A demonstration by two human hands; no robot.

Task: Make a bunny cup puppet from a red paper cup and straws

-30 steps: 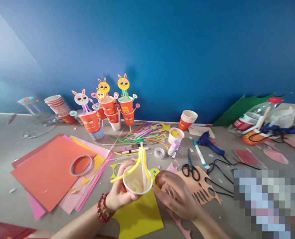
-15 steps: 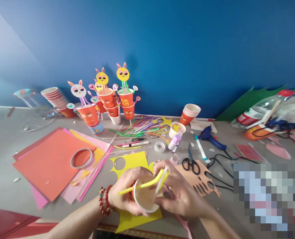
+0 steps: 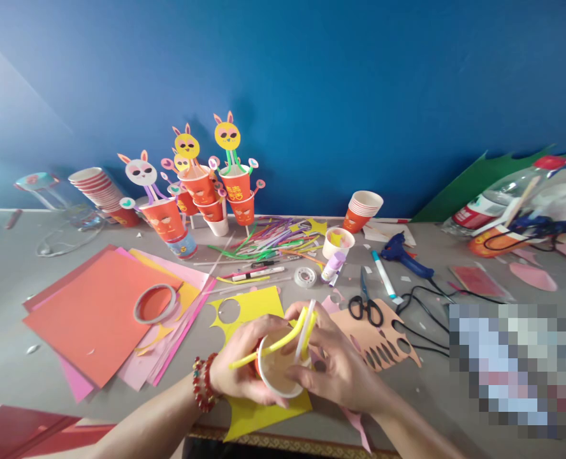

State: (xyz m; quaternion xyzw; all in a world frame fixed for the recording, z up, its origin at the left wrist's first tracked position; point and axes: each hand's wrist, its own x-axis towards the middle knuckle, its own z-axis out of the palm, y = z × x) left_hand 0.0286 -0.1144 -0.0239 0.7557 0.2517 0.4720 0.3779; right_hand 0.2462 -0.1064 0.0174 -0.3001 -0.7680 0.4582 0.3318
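Observation:
A paper cup (image 3: 279,379), white inside with a bit of red outside, is tilted with its mouth toward me. My left hand (image 3: 247,363) is wrapped round its left side; a red bead bracelet circles that wrist. My right hand (image 3: 333,366) pinches a white straw (image 3: 304,329) at the cup's right wall, thumb inside the mouth. A bent yellow straw (image 3: 283,341) crosses the opening, its left end over my left hand. Under the hands lies a yellow paper sheet (image 3: 259,305) with round holes cut out.
Coloured paper sheets (image 3: 87,312) with a tape roll (image 3: 142,304) lie left. Rabbit-faced cup figures (image 3: 168,220) stand at the back. Scissors (image 3: 365,309), a blue glue gun (image 3: 407,258) with its cord, a marker (image 3: 383,274) and loose straws (image 3: 268,245) lie beyond and right of my hands.
The view has shifted slightly. My hands keep hold of the cup and straw; the white straw's top leans a little further left, and the yellow straw has turned slightly.

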